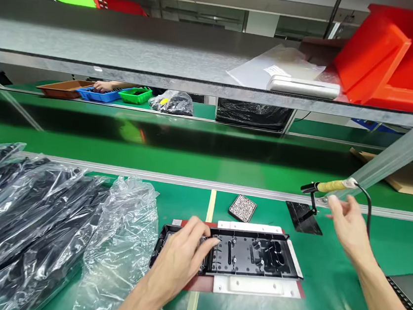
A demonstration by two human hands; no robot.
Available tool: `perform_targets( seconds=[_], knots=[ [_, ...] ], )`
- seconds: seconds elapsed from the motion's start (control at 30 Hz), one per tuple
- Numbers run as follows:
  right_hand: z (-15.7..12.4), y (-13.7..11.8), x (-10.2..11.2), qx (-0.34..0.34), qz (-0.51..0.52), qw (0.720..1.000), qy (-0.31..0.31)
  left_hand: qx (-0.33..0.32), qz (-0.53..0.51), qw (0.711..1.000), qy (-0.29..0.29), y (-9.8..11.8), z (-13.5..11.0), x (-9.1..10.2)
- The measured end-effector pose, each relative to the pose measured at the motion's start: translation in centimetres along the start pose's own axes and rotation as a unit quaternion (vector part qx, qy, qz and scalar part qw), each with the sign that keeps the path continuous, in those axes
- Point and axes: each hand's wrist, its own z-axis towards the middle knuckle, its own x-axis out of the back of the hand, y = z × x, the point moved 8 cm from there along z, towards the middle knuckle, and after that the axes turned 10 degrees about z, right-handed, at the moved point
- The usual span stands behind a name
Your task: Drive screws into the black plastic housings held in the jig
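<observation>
A black plastic frame part [254, 255] lies in a white and red fixture [254, 286] on the green bench. My left hand [183, 259] rests on the frame's left end with fingers spread flat. My right hand [345, 225] hovers open just below a yellow-handled soldering iron [331, 186], which sits on its small black stand [304, 217]. The fingers look slightly blurred and do not hold the iron.
Clear plastic bags of black parts [27, 224] pile up at left. A small speckled pad [242, 208] lies behind the fixture. A red bin [400, 57] sits on the shelf above. Another person's hand [104, 85] reaches into coloured trays across the conveyor. A grey tray [412, 295] is at right.
</observation>
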Motion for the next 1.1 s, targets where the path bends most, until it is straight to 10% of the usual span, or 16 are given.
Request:
perform_targets(
  seconds=[0.17, 0.37, 0.47, 0.77, 1.1],
  knots=[
    [-6.8, -2.2, -3.8, 0.034, -0.148, 0.963, -0.221, 0.086, -0.033, 0.995, 0.025, -2.3, -0.4, 3.7],
    [-13.3, -4.3, -10.1, 0.374, -0.358, 0.692, -0.503, 0.208, 0.035, 0.972, 0.104, -7.1, -3.9, 7.6],
    [-13.9, -3.8, -11.3, 0.415, -0.341, 0.633, -0.558, 0.257, 0.096, 0.955, 0.110, -10.2, -7.4, 7.9],
    [-13.3, -0.1, -10.6, 0.444, -0.301, 0.611, -0.582, 0.222, 0.221, 0.945, 0.090, -15.9, -16.0, 3.4],
    [-11.7, -2.8, -9.4, 0.425, -0.213, 0.649, -0.594, 0.313, 0.166, 0.932, 0.077, -17.2, -17.1, 1.0]
  ],
)
